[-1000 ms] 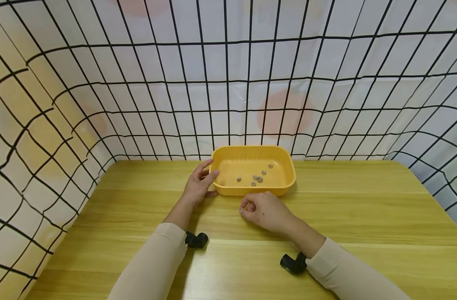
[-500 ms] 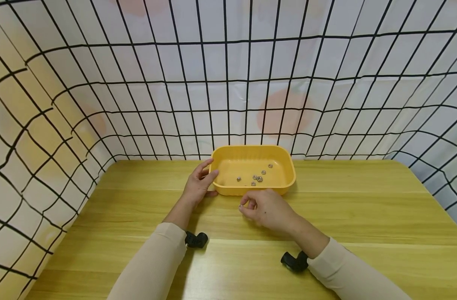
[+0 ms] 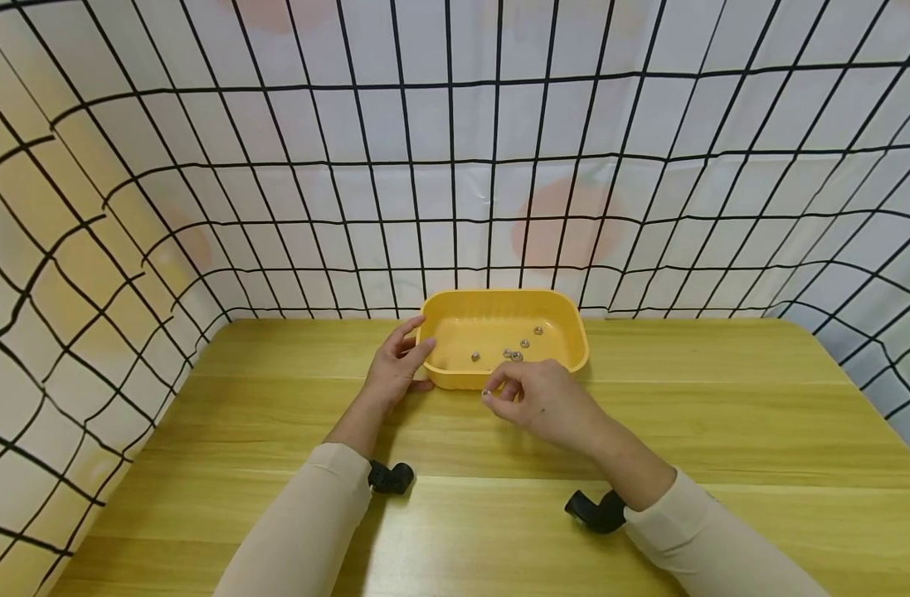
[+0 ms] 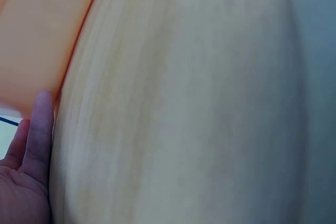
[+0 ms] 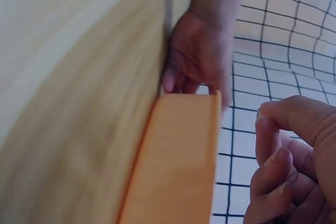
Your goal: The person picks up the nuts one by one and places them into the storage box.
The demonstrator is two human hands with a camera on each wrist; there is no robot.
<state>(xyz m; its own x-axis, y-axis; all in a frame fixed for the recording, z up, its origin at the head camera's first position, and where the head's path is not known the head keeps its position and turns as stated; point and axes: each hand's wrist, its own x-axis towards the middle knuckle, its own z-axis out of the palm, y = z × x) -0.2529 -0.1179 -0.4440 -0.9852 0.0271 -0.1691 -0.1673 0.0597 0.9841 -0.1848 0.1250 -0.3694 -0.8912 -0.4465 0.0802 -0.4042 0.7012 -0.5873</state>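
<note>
A yellow plastic tray [image 3: 455,381] stands at the back of the table. My left hand [image 3: 391,373] holds its left end, thumb over the rim and fingers along the outside; in the left wrist view, straight fingers [image 4: 39,140] lie against the tray wall [image 4: 42,40]. Just over the tray's front rim, my right hand [image 3: 547,402] pinches a small metal nut [image 3: 486,393] between thumb and index finger. Only a glint of that nut [image 5: 259,112] shows in the right wrist view. Several silver nuts [image 3: 517,356] lie scattered on the tray floor, some hidden behind the right hand.
The wooden table [image 3: 455,531] spreads in front and to both sides. A black wire grid [image 3: 492,157] backed by printed white cloth rises behind the tray and along the sides. Black wrist cameras [image 3: 391,478] sit under both forearms.
My right hand has risen and moved slightly right, from in front of the tray to its front rim, with the nut still pinched. The left hand and the tray stay in place.
</note>
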